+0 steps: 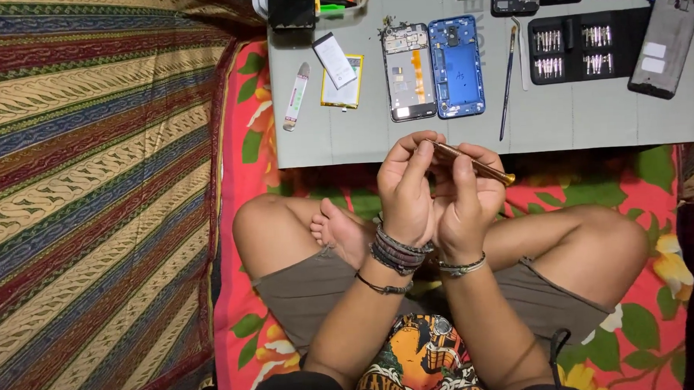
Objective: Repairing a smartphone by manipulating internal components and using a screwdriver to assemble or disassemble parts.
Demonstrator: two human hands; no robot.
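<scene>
One grey mat [594, 130] across top, near edge just beyond hands. On it: two opened phone shells side by side, silver frame [409, 73] and blue back [456, 56]; one black bit case [582, 46]; one dark panel [663, 46] at right edge; one yellow battery [342, 82]; one thin brush [507, 83]. Bare mat strip along near edge, right half widest. Two hands raised together over lap: left hand [404, 191] and right hand [464, 205] curled, fingertips pinching one gold screwdriver [474, 164], tilted, tip lower right.
</scene>
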